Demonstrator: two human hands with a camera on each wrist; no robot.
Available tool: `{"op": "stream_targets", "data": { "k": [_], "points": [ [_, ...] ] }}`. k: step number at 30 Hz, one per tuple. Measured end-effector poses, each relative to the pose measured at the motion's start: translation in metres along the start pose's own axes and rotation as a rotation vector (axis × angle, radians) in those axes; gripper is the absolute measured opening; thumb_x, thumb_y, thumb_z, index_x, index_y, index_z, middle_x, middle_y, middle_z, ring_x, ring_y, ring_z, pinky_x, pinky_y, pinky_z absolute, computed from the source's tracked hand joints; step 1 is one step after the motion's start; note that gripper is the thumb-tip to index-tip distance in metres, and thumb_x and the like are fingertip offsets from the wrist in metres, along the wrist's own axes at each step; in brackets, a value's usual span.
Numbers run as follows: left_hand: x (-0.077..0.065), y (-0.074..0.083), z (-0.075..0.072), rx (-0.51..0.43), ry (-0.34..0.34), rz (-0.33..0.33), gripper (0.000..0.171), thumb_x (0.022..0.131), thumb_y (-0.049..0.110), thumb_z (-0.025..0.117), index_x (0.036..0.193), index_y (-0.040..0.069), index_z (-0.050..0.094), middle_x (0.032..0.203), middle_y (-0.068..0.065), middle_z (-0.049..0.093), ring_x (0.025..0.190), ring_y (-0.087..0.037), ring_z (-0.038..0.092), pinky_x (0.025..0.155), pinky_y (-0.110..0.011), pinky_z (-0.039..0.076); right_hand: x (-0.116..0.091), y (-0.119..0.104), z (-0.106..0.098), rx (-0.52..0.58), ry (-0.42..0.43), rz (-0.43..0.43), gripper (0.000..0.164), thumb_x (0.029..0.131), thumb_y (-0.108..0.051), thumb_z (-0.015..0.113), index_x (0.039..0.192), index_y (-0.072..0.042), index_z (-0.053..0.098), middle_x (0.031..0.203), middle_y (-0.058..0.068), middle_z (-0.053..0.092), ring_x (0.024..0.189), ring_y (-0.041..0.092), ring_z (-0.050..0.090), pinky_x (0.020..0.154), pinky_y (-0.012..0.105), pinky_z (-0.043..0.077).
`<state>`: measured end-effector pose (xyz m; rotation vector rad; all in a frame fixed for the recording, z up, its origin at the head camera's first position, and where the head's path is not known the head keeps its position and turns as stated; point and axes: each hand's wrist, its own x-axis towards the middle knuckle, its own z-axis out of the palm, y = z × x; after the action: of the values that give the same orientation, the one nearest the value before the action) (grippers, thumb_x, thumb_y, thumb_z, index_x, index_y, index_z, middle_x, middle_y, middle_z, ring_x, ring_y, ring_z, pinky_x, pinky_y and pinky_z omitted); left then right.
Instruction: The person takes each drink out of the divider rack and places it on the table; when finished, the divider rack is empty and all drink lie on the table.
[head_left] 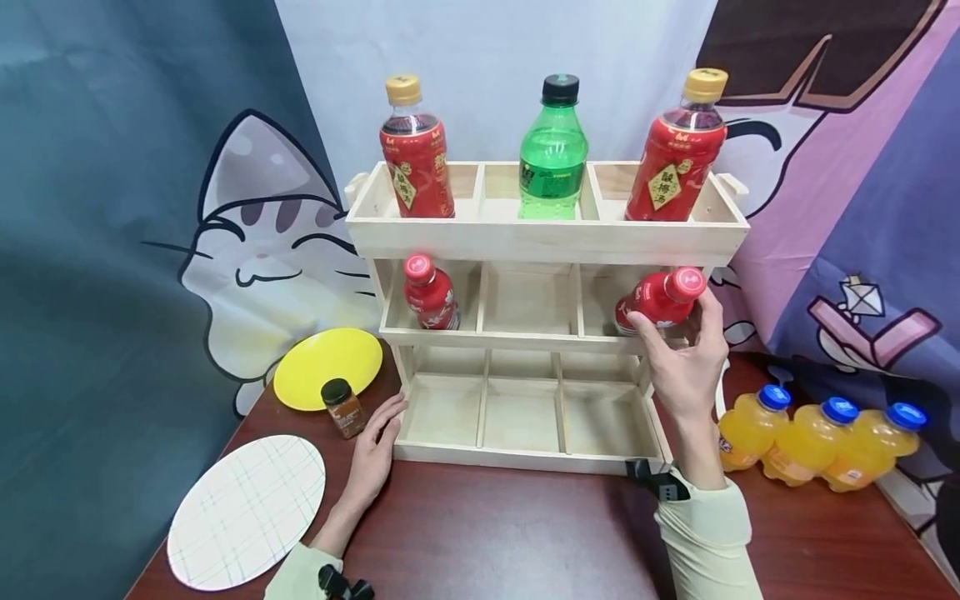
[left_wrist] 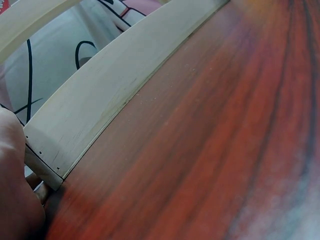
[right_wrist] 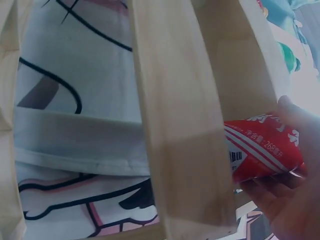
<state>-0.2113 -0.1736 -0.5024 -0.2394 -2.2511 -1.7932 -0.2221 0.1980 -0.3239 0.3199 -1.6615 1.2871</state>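
My right hand (head_left: 686,367) grips a small red bottle (head_left: 654,298) with thumb and fingers. That bottle leans to the right, its base in the right compartment of the middle tier of a wooden three-tier rack (head_left: 547,242). In the right wrist view the red bottle (right_wrist: 262,147) shows white lettering and a barcode, with the fingers around it. At the rack's lower left, my left hand (head_left: 373,450) rests against the side of the bottom tier, fingers extended. A matching red bottle (head_left: 431,296) stands in the middle tier's left compartment.
On the top tier stand two larger red bottles (head_left: 416,167) (head_left: 675,171) with a green bottle (head_left: 553,158) between them. Left of the rack are a yellow plate (head_left: 315,367), a brown jar (head_left: 345,412) and a white checked plate (head_left: 247,508). Orange drink bottles (head_left: 806,442) stand at right.
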Motion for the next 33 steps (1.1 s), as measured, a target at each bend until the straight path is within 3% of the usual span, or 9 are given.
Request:
{"op": "stream_targets", "data": {
  "k": [11, 18, 26, 29, 33],
  "points": [
    [-0.001, 0.0, -0.004, -0.005, -0.001, 0.015, 0.029, 0.095, 0.011, 0.042, 0.121, 0.008, 0.054, 0.137, -0.011, 0.041, 0.13, -0.023, 0.033, 0.095, -0.007, 0.029, -0.001, -0.029, -0.007, 0.065, 0.073, -0.024, 0.063, 0.065, 0.001, 0.077, 0.121, -0.002, 0.051, 0.11, 0.016, 0.059, 0.092, 0.017, 0.061, 0.081, 0.02, 0.049],
    [-0.001, -0.002, -0.002, -0.013, 0.011, 0.011, 0.03, 0.094, 0.009, 0.042, 0.121, 0.006, 0.054, 0.136, -0.011, 0.042, 0.13, -0.024, 0.033, 0.095, -0.007, 0.028, -0.006, -0.037, -0.016, 0.049, 0.041, 0.03, 0.061, 0.063, 0.002, 0.077, 0.119, -0.001, 0.054, 0.109, 0.015, 0.061, 0.089, 0.011, 0.061, 0.078, 0.016, 0.049],
    [-0.005, -0.004, 0.005, -0.018, -0.004, -0.027, 0.031, 0.095, 0.009, 0.042, 0.122, 0.002, 0.053, 0.137, -0.01, 0.041, 0.13, -0.023, 0.033, 0.094, -0.007, 0.029, -0.017, -0.035, -0.044, 0.012, 0.006, 0.085, 0.06, 0.061, 0.009, 0.075, 0.117, 0.002, 0.056, 0.103, 0.01, 0.064, 0.08, 0.011, 0.06, 0.071, 0.013, 0.048],
    [-0.004, -0.004, 0.003, -0.021, 0.007, -0.019, 0.03, 0.094, 0.009, 0.042, 0.122, 0.002, 0.053, 0.136, -0.009, 0.042, 0.13, -0.023, 0.033, 0.094, -0.008, 0.029, -0.022, -0.027, -0.06, -0.062, -0.029, 0.118, 0.063, 0.059, 0.01, 0.076, 0.118, -0.002, 0.057, 0.1, 0.004, 0.065, 0.076, 0.009, 0.058, 0.066, 0.012, 0.047],
    [-0.001, -0.002, -0.001, -0.014, 0.007, 0.006, 0.031, 0.095, 0.009, 0.042, 0.122, 0.0, 0.052, 0.136, -0.009, 0.042, 0.13, -0.023, 0.033, 0.095, -0.007, 0.028, -0.033, -0.006, -0.088, -0.262, -0.072, 0.189, 0.07, 0.054, 0.005, 0.082, 0.117, -0.015, 0.059, 0.098, -0.011, 0.064, 0.079, 0.002, 0.058, 0.067, 0.007, 0.045]
  ]
}}
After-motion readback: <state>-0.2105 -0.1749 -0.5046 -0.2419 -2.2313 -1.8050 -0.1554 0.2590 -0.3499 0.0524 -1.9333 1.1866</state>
